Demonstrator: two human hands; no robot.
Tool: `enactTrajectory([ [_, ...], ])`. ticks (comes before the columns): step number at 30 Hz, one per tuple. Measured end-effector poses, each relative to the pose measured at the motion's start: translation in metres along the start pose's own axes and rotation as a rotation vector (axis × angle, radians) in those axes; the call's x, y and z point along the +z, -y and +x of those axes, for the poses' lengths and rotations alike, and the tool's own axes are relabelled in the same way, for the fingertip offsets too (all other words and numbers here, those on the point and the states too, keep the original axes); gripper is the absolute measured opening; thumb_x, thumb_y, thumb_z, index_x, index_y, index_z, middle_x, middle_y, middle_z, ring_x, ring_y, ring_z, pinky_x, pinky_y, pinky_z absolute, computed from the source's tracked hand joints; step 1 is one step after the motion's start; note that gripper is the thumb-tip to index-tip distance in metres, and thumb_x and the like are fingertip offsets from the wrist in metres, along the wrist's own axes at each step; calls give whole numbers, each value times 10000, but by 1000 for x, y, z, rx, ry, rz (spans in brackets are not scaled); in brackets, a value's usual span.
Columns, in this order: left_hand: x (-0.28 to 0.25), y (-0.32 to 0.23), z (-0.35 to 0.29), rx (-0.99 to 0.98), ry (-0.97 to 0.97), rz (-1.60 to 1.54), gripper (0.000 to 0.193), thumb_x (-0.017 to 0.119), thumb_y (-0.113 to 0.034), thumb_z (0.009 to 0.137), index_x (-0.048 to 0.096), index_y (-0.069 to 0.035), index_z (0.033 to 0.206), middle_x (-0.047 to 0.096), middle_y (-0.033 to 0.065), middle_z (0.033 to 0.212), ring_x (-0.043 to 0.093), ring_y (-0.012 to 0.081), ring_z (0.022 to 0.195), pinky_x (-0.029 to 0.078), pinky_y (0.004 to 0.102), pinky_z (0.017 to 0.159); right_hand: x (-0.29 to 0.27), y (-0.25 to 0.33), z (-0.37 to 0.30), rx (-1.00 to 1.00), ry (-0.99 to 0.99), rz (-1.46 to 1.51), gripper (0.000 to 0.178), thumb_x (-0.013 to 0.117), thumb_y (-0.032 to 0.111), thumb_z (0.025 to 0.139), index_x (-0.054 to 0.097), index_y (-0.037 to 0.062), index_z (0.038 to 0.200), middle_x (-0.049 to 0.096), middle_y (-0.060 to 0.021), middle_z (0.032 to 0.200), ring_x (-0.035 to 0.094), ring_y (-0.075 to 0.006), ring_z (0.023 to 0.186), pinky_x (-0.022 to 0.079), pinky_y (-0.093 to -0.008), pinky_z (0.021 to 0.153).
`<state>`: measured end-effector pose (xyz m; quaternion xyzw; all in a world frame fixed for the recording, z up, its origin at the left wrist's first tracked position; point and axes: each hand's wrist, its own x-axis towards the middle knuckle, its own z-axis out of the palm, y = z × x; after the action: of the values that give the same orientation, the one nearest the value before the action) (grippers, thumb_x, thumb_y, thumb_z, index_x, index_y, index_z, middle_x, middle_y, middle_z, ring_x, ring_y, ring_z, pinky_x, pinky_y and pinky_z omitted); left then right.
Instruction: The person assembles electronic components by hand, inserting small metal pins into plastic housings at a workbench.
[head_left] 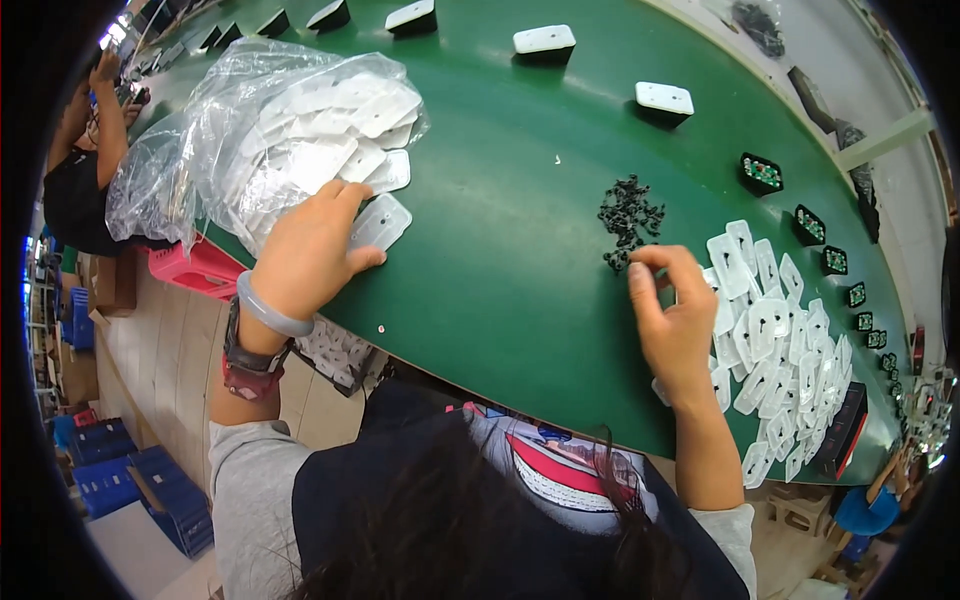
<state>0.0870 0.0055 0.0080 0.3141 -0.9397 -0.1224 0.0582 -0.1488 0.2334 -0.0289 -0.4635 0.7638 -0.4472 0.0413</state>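
My left hand (312,238) reaches over the table's left edge, fingers stretched and thumb apart. Between its thumb and fingers lies a white plastic cover (382,222), at the mouth of a clear plastic bag (215,110) full of similar covers (330,115). My right hand (682,315) is at the near edge of a small pile of black parts (630,215). Its thumb and index finger are pinched together; what is between their tips is too small to make out. Beside this hand, many white covers (765,330) with small black pieces on them lie heaped.
On the green table (480,260), black housings with white tops (545,42) line the far side. Open black housings with green boards (762,173) stand along the right. A black box (845,430) is beside the heap. Other people work at far left and lower right.
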Motion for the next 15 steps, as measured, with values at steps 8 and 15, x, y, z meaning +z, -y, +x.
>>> enactTrajectory([
  [8,13,-17,26,103,70,-220,322,691,-65,740,551,-36,1029,592,91,934,583,231,740,483,328,689,-2,-1,3,99,-30,-13,112,624,12,800,620,27,911,602,-48,840,533,-187,737,436,-280,680],
  [15,-2,-78,51,67,643,-1554,295,505,6,882,469,22,1174,616,187,1048,681,263,898,577,222,661,2,-6,-2,-72,14,-163,106,657,34,788,615,37,886,582,-44,823,516,-189,742,428,-280,660],
])
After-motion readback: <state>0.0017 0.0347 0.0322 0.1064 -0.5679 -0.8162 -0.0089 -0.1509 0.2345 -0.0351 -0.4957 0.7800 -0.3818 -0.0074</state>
